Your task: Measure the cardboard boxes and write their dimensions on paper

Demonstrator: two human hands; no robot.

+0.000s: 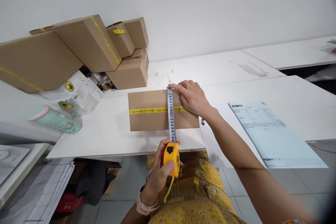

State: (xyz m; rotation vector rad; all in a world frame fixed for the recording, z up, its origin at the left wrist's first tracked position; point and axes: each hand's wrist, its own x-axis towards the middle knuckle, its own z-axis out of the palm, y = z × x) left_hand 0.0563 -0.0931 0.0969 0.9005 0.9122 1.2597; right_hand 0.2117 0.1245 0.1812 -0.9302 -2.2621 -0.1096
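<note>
A cardboard box lies flat on the white table, with printed yellow tape running along its top. My left hand is closed around the yellow case of a tape measure, just off the table's front edge. The tape's metal blade is pulled out across the box's width, its numbers facing up. At the box's far edge, the index fingertip of my right hand holds the blade's end. The thumb of that hand rests on the box, while its other fingers curl over the far side and are partly hidden.
Several cardboard boxes are stacked at the back left. Beside them are white avocado-print boxes and a mint-green bottle. Right of my forearm, a light-blue printed document lies on white paper overhanging the table's front edge.
</note>
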